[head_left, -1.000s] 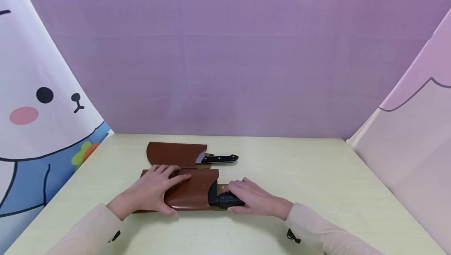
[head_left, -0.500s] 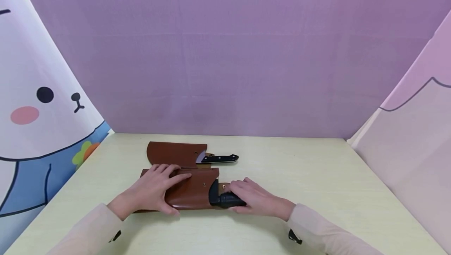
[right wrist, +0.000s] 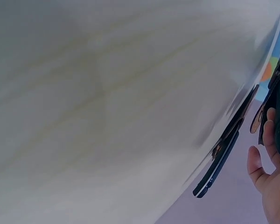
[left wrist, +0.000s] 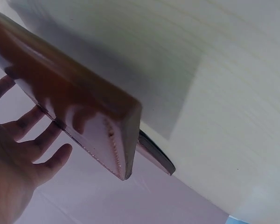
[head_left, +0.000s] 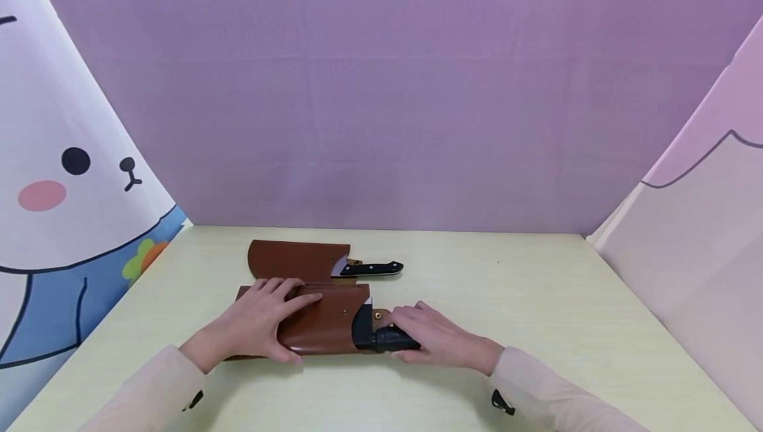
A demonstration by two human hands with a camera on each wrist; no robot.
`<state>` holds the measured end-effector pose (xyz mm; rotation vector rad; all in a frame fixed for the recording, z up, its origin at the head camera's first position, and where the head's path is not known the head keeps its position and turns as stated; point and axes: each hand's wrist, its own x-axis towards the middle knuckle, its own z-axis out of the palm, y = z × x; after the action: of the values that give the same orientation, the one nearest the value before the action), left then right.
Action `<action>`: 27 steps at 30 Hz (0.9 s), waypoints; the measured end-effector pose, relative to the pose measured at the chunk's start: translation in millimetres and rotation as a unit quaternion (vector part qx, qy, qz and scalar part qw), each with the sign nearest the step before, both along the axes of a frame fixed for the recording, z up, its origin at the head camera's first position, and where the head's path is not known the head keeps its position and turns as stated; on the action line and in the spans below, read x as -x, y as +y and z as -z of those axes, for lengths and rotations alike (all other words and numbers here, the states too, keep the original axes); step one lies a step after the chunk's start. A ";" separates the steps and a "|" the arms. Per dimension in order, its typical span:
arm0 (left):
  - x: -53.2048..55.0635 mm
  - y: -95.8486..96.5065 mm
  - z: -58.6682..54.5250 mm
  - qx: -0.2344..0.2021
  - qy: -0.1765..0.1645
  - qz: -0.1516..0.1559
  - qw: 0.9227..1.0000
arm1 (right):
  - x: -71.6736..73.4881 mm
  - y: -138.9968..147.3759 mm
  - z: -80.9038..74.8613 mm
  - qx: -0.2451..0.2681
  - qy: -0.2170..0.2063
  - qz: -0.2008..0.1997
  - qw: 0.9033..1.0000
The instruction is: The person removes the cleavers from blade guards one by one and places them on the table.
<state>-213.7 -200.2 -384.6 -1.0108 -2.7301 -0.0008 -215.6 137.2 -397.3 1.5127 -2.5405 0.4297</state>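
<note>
A brown leather knife sheath (head_left: 324,327) lies across the table in the head view, its mouth facing right. My left hand (head_left: 259,318) holds it from above, thumb at the near edge and fingers over the far edge. In the left wrist view the fingers (left wrist: 49,133) reach along the border of the glossy sheath (left wrist: 60,84). A knife with a thick black handle (head_left: 390,339) sits in this sheath; a narrow pale strip of blade shows at the mouth. My right hand (head_left: 438,338) grips that handle. Most of the blade is hidden in the leather.
Just beyond lies a second brown sheath (head_left: 295,261), holding a knife with a black riveted handle (head_left: 374,269). A purple backdrop (head_left: 381,101) rises behind the pale table (head_left: 536,326). Printed cloth panels (head_left: 65,240) stand at both sides.
My right hand has shifted slightly to the right, drawing the black handle a little out of the sheath. A thin strip of blade has come into sight. My left hand stays in place.
</note>
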 end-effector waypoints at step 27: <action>2.6 -7.3 4.3 -0.008 0.009 0.004 1.000 | 0.5 7.9 1.7 0.004 0.013 -0.005 1.000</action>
<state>-216.3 -207.5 -388.9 -1.0120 -2.7062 -0.0138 -216.1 145.1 -399.0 1.5183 -2.5101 0.4196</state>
